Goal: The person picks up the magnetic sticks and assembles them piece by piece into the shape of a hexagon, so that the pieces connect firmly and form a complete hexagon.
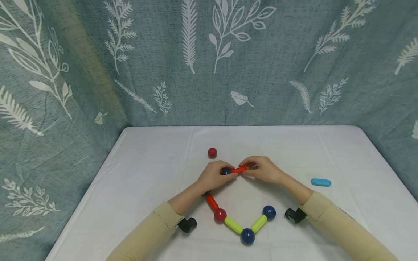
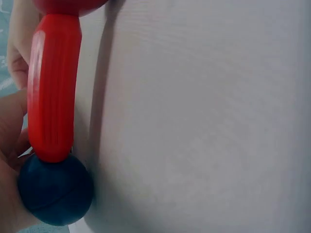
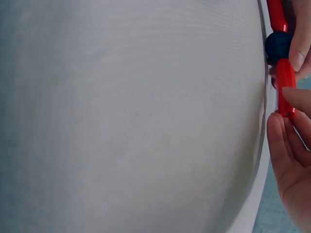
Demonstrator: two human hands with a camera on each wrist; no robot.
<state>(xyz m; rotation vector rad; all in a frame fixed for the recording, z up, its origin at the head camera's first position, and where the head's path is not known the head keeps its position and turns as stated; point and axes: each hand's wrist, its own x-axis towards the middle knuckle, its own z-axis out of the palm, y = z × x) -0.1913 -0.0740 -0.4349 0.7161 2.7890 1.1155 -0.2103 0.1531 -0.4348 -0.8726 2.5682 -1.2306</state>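
Above the middle of the table, my left hand (image 1: 214,174) grips a dark blue ball (image 1: 225,171), its thumb close to the near end of a short red rod (image 1: 238,169). From the other side my right hand (image 1: 262,169) pinches that rod near its free end, thumb against fingers. In the right wrist view the rod (image 3: 285,82) meets the ball (image 3: 278,47), and a second red rod (image 3: 276,15) leads off the ball's other side. Under my left wrist, partly hidden, another blue ball (image 2: 56,189) joins a red rod (image 2: 54,90) running to a red ball (image 1: 220,215).
From the red ball, the chain continues through a yellow-green rod (image 1: 233,225), a blue ball (image 1: 247,236), another yellow-green rod (image 1: 259,223) and an end blue ball (image 1: 269,212). A loose red ball (image 1: 212,152) lies behind my hands; a light blue rod (image 1: 321,182) lies right.
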